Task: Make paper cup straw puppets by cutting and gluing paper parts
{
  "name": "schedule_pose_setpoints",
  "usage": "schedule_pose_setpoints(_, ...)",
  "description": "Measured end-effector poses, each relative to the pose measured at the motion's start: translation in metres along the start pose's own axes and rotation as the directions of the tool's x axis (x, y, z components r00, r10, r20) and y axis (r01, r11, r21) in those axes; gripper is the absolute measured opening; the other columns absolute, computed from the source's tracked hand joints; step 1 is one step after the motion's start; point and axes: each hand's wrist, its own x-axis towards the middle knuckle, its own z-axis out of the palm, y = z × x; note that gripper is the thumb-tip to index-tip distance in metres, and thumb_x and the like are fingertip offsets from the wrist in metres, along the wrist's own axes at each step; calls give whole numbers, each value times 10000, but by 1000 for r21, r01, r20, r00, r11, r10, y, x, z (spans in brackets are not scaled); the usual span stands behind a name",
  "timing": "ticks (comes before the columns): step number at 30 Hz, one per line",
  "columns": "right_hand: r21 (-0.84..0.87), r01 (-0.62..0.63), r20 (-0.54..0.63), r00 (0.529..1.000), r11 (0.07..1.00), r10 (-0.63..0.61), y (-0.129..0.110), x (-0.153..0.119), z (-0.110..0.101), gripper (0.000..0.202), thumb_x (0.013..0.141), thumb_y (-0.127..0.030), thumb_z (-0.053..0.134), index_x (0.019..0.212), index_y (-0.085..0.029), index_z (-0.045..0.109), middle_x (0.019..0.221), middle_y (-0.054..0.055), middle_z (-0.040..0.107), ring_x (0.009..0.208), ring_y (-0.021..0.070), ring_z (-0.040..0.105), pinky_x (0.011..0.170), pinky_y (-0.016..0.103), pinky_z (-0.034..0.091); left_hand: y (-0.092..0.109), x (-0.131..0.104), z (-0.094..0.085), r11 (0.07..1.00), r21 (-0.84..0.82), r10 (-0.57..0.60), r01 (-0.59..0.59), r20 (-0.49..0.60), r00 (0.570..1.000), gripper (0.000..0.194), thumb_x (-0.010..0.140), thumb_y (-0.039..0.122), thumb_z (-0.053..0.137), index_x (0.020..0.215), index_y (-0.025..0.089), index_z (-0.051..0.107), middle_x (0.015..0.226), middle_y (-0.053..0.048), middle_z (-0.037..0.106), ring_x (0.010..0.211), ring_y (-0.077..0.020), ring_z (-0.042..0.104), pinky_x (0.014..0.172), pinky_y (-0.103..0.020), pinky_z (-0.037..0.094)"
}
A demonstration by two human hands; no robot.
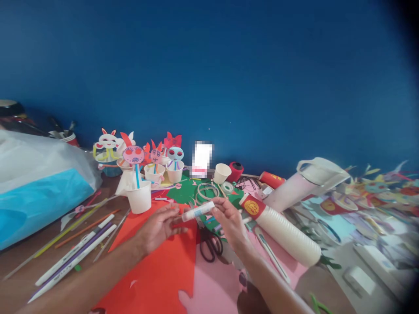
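A white glue stick [198, 211] with a clear cap is held slanted above the red paper [157, 257]. My right hand [231, 222] is closed on its upper right end, thumb and fingers pinching it. Beside the capped end is my left hand [161, 229], fingers apart and slightly curled; I cannot make out whether they touch the cap. Dark-handled scissors [211, 245] lie under the hands on pink paper [214, 285]. A white paper cup [139, 198] stands beyond my left hand, with a pink paper face [133, 154] on a blue strip in it.
More cups with paper faces [175, 153] stand along the blue wall. A stack of paper cups [284, 233] and a white pitcher [307, 183] lie at right. Markers [75, 253] and a plastic bag [42, 187] are at left. Green paper [183, 190] holds tape rolls [227, 187].
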Motion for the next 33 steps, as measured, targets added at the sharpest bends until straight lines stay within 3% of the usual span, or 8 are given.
schedule_pose_setpoints(4, -31, 5, 33, 999, 999, -4, 2, -5, 2, 193, 773, -287, 552, 936, -201, 494, 850, 26, 608, 795, 153, 566, 678, 259, 430, 5, -7, 4, 997, 81, -26, 10, 201, 979, 89, 727, 205, 589, 701, 177, 508, 810, -42, 613, 921, -244, 593, 716, -385, 482)
schedule_pose_setpoints(7, -42, 26, 40, 999, 999, -24, 4, -7, 1, 178, 788, -280, 536, 946, -207, 495, 847, 21, 601, 775, 141, 557, 655, 247, 422, 5, -9, 4, 954, 290, 16, -79, 213, 977, 116, 709, 250, 616, 695, 177, 527, 817, -50, 622, 831, -207, 614, 667, -307, 472)
schedule_pose_setpoints(12, -75, 11, 95, 995, 997, -4, 4, -9, 1, 209, 806, -341, 523, 966, -208, 510, 824, 20, 610, 741, 139, 564, 632, 241, 419, -5, -8, 1, 685, 677, 201, -270, 180, 963, 93, 719, 271, 587, 694, 191, 546, 626, 3, 592, 523, -110, 526, 490, -210, 381)
schedule_pose_setpoints(16, -237, -102, 216, 964, 966, 155, 5, -11, -1, 362, 851, -479, 373, 822, -188, 586, 608, 2, 580, 541, 117, 544, 498, 217, 386, -9, -11, 4, 451, 780, 305, -434, 322, 896, 84, 739, 220, 538, 661, 193, 554, 763, -15, 601, 634, -125, 518, 590, -226, 396)
schedule_pose_setpoints(21, -404, -154, 334, 893, 902, 302, 8, -11, -7, 399, 797, -515, 452, 637, -164, 555, 473, -34, 513, 379, 63, 414, 380, 170, 292, -7, -17, 8, 267, 806, 262, -528, 467, 845, 118, 760, 230, 514, 690, 194, 602, 815, -55, 618, 712, -161, 547, 677, -269, 414)
schedule_pose_setpoints(26, -518, -28, 392, 881, 855, 266, -3, -6, -23, 316, 797, -432, 491, 652, -166, 582, 500, -38, 514, 418, 61, 424, 414, 168, 326, -8, -18, 8, 240, 801, 253, -549, 494, 832, 138, 766, 234, 513, 714, 201, 636, 809, -63, 630, 702, -164, 570, 655, -273, 432)
schedule_pose_setpoints(30, -520, -29, 202, 967, 853, 156, -16, 2, -50, 225, 772, -375, 529, 729, -168, 607, 497, -48, 483, 439, 67, 410, 422, 176, 308, -3, -14, 1, 293, 839, 401, -459, 328, 855, 113, 738, 252, 552, 671, 202, 628, 843, -63, 652, 777, -182, 592, 641, -252, 439)
schedule_pose_setpoints(33, -411, 2, 176, 981, 912, 77, -21, 6, -60, 304, 803, -433, 474, 696, -162, 561, 493, -52, 419, 443, 69, 347, 436, 197, 275, 1, -7, -4, 347, 851, 377, -393, 256, 890, 84, 721, 251, 564, 680, 209, 624, 911, -62, 658, 862, -203, 594, 719, -280, 442)
